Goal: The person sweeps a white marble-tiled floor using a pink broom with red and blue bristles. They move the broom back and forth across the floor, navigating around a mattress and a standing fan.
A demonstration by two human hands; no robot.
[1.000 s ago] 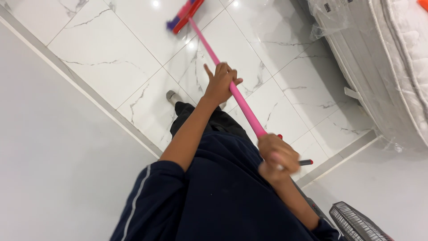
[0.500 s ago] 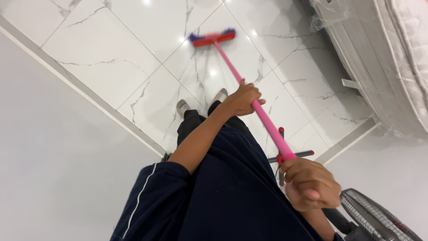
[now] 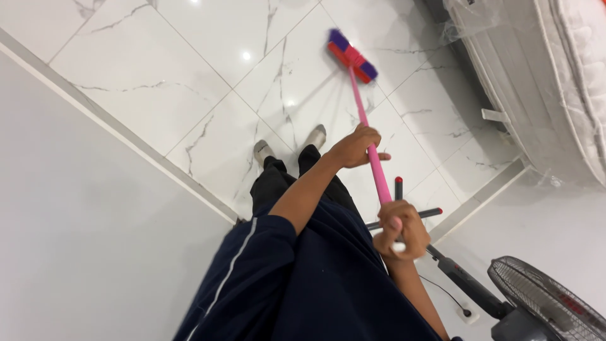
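Item: broom (image 3: 369, 136), pink handle, red and purple head resting on the white marble floor (image 3: 208, 95) ahead of the feet. Left hand (image 3: 355, 146) clasped mid-handle, right hand (image 3: 396, 228) wrapped round the top. Floor looks clean; remaining dust, if any, too fine to judge.

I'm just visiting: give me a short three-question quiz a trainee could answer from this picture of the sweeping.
1. True or false: both hands grip the pink broom handle.
2. Which hand is nearer the broom head: A left hand, B right hand?
3. What stands at the lower right corner?

Key: 1 true. 2 A; the right hand holds the handle's top end. 3 a standing fan, on the marble tile floor.
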